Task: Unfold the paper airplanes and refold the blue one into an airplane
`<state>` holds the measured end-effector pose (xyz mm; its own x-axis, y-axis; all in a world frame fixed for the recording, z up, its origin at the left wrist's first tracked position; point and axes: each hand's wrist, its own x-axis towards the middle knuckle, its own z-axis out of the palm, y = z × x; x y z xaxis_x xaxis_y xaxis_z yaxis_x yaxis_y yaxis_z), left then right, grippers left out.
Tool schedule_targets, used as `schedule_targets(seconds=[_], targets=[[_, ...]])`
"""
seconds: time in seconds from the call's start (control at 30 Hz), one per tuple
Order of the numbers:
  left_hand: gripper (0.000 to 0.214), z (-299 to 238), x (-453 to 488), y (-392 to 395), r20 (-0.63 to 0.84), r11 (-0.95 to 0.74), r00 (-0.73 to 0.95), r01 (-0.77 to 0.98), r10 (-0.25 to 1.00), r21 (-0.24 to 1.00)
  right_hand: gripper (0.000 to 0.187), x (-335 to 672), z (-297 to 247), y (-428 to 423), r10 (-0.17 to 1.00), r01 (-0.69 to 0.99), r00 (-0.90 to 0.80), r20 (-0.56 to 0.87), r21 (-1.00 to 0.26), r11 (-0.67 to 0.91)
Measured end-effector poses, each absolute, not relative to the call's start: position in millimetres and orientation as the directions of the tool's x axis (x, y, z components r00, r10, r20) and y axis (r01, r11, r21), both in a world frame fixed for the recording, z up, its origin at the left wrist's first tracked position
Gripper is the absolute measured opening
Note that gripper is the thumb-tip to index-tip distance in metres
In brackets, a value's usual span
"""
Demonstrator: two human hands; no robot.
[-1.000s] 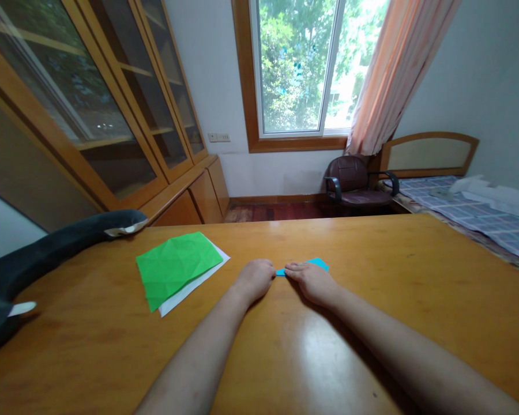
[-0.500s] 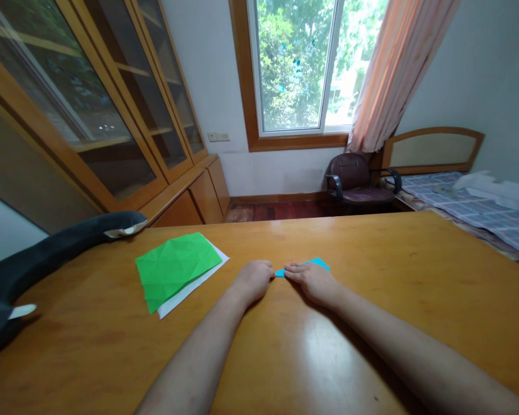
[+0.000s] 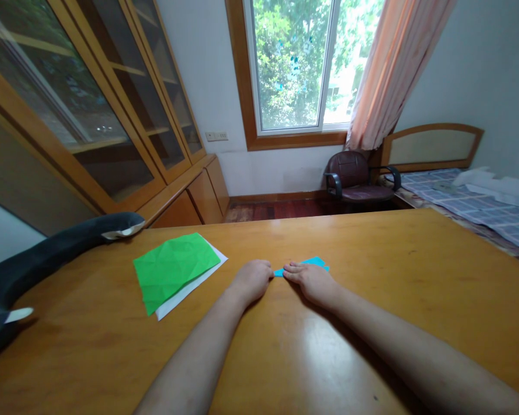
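A narrow folded piece of blue paper (image 3: 315,261) lies on the wooden table (image 3: 372,248), straight ahead of me. My left hand (image 3: 252,280) is closed at its left tip, with the fingers curled and the thumb side against the paper. Lying over the middle of the same paper, my right hand (image 3: 313,280) has its fingers stretched out flat, pressing it to the tabletop. The paper's right end shows behind the right hand; part of it is hidden under the fingers.
To the left, a creased green sheet (image 3: 177,266) rests over a white sheet (image 3: 190,294). A black curved object with white parts (image 3: 64,245) lies at the table's left edge. Beyond the table are a glass-door cabinet (image 3: 173,173), a chair (image 3: 350,173) and a bed (image 3: 480,190).
The view has shifted very slightly. Both hands keep their places on the blue paper, with hardly any visible movement.
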<state>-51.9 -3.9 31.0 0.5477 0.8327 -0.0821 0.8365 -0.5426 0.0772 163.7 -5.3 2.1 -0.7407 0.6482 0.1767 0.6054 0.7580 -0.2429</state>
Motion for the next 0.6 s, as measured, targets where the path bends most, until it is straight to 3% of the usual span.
schedule_targets(seconds=[0.37,0.6], targets=[[0.027,24.8,-49.7,-8.8,-0.006,-0.545,0.546,0.837,0.838,0.056,0.04,163.5,0.1,-5.6,0.67,0.62,-0.717,0.193,-0.261,0.74],[0.032,13.5,-35.8,-11.0,0.089,-0.563,0.556,0.815,0.826,0.137,0.043,162.4,-4.8,-6.8,0.69,0.618,-0.687,0.228,-0.316,0.72]])
